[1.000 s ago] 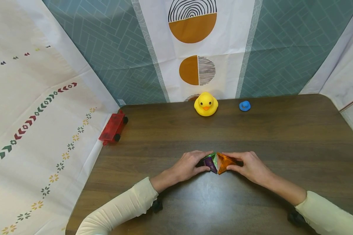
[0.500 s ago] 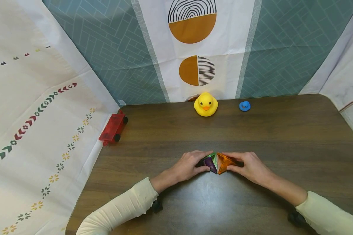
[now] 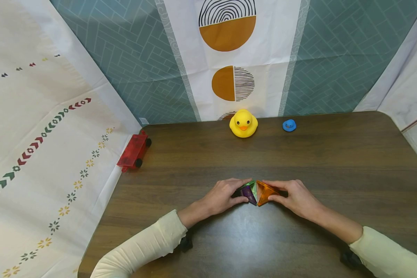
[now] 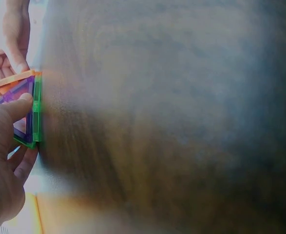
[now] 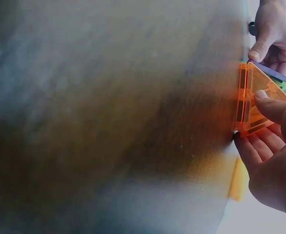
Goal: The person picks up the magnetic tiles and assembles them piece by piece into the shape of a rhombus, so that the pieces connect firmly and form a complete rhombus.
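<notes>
Near the middle of the table stand translucent triangular magnetic tiles, leaning together in pyramid-like shapes. My left hand [image 3: 226, 196] pinches the purple tile [image 3: 248, 194] and green tile [image 3: 253, 187] between thumb and fingers. On the other side, my right hand [image 3: 300, 197] grips the orange tiles [image 3: 264, 193], its thumb on the near face. The two groups meet or nearly meet along one edge. In the left wrist view a green tile [image 4: 37, 117] lies along the tabletop beneath the purple one. The right wrist view shows orange tiles [image 5: 243, 97] joined at the base. Fingers hide the outer sides.
A yellow rubber duck [image 3: 243, 124] and a small blue duck [image 3: 289, 125] sit by the back edge of the wooden table [image 3: 333, 154]. A red wheeled toy cart [image 3: 133, 151] stands at its left edge. Fabric hangs behind and to the left.
</notes>
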Tool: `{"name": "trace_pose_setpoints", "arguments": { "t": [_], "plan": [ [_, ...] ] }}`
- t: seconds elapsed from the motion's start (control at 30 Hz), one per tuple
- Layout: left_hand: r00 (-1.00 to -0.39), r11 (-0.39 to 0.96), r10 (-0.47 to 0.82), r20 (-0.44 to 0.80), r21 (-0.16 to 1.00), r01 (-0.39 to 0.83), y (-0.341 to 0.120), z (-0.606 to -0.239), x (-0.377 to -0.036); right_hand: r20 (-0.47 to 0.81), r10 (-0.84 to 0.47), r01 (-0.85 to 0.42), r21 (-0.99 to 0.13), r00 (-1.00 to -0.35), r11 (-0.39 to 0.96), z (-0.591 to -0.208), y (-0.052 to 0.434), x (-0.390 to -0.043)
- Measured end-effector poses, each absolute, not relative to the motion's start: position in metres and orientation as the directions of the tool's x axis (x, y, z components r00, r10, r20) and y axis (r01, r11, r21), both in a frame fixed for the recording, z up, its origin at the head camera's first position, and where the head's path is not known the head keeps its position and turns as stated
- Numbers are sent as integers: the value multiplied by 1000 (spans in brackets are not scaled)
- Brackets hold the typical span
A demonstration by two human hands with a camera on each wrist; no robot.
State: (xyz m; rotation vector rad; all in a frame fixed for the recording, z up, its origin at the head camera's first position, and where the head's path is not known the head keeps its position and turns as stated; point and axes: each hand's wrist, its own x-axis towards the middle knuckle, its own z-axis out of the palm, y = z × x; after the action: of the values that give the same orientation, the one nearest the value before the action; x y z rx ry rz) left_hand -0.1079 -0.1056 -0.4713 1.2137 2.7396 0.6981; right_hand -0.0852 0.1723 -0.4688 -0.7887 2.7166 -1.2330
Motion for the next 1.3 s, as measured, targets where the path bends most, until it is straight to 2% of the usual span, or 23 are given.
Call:
{"name": "trace_pose_setpoints", "arguments": {
  "t": [0.7,1.3],
  "plan": [
    [-678,571,722,139,434,697,-107,-473,-109,164,-463,-427,-719,-871,549,-468,172,-84],
    [-668,554,728,153,444,705,-110,-471,-110,230,-456,-458,-743,-860,488,-468,173,-87]
  ]
}}
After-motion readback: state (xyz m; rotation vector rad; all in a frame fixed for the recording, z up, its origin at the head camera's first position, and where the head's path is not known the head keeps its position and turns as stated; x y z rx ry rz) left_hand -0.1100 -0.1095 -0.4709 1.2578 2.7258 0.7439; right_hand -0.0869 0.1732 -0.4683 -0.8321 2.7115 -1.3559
